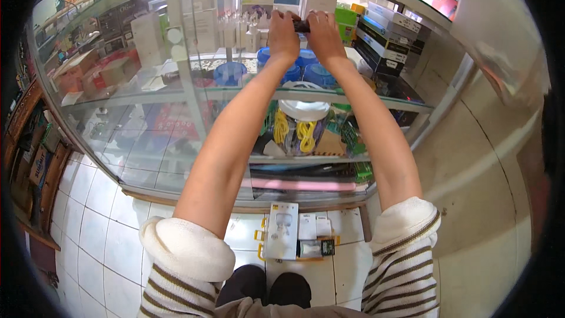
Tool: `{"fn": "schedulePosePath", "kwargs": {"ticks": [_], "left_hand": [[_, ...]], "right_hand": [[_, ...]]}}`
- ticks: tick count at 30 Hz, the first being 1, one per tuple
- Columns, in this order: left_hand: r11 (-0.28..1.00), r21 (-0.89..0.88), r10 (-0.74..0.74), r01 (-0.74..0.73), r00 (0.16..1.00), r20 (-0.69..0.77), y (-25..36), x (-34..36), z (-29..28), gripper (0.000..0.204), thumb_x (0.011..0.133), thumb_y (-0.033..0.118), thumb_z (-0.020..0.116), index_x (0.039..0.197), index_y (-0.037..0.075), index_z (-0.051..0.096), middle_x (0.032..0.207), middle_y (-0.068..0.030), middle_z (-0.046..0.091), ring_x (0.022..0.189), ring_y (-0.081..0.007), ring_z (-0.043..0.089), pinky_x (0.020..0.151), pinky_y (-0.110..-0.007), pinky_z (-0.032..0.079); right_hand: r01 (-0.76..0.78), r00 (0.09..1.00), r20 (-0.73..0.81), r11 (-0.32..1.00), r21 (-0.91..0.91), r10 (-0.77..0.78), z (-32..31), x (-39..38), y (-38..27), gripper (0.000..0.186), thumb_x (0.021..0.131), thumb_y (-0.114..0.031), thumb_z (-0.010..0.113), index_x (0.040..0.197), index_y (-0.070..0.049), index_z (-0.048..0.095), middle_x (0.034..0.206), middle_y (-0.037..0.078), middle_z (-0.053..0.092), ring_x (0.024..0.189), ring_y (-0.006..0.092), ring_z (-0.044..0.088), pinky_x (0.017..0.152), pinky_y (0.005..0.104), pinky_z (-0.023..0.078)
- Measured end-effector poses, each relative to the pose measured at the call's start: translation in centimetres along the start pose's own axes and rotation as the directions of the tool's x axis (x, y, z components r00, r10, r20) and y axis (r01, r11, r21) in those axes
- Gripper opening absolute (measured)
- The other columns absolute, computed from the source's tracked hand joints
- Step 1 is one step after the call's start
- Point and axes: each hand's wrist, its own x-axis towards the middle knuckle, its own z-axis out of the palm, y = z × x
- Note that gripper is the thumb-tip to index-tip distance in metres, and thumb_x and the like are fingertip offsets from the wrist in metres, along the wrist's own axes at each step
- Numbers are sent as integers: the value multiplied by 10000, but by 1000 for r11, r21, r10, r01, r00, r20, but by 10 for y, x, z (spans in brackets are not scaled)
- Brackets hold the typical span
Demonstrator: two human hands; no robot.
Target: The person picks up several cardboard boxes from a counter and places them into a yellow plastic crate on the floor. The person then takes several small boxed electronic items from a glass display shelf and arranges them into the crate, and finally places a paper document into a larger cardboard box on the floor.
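Both my arms stretch forward into a glass display case (347, 90), above its upper shelf. My left hand (283, 36) and my right hand (325, 35) are close together, their fingers curled around a small dark object (301, 26) between them. Its kind is too small and too covered to tell. Below the hands, round blue containers (319, 75) stand on the shelf. Behind them are upright white boxes (321, 1) and a box with a green top (258, 1). A green box (346, 22) stands just right of my right hand.
Stacked black and white boxes (385, 38) fill the shelf's right side. Below sits a white-lidded tub (304, 109) with yellow cables (306, 135). On the floor before my feet lie a flat white box (281, 231) and several small packages. A wooden shelf (50, 182) stands far left.
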Motion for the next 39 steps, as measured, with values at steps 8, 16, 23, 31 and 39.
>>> {"fn": "schedulePosePath", "kwargs": {"ticks": [8,16,23,31,39], "left_hand": [[955,-253,172,-156,984,40,87,-97,-103,480,679,-18,590,1129,47,436,1029,-148,429,951,-303,462,850,-378,370],[635,-651,-158,415,895,417,111,-234,-155,595,783,96,568,1301,105,276,1280,-128,302,1037,-238,451,846,-320,403],[727,-292,-202,621,600,774,77,-368,-134,439,791,148,573,1196,88,417,1105,-103,506,1024,-216,477,805,-337,427],[988,-29,-70,149,615,785,55,-395,-127,299,742,183,587,1023,102,528,1020,-92,510,1050,-271,426,929,-441,282],[980,-37,119,-196,428,896,74,-417,-112,340,673,234,644,976,100,564,977,-49,539,1051,-209,444,1000,-569,74]], "right_hand": [[-156,987,86,939,305,135,-155,-54,-62,351,659,-8,626,955,-23,437,860,149,527,814,326,522,693,368,435],[-748,637,307,470,468,707,-280,-151,-131,333,718,-47,651,957,-26,421,954,101,530,865,162,527,736,283,433],[-844,-1,664,-357,400,748,-272,-318,-140,465,725,-120,664,1051,-7,353,971,146,495,877,190,528,665,296,497],[-763,-366,796,-645,41,483,-253,-435,-166,476,732,-151,656,1086,-47,355,926,146,523,821,215,550,610,344,532],[-775,-416,765,-632,-16,492,-232,-463,-185,427,723,-200,668,1046,-56,429,925,137,536,829,201,546,612,327,517]]}}
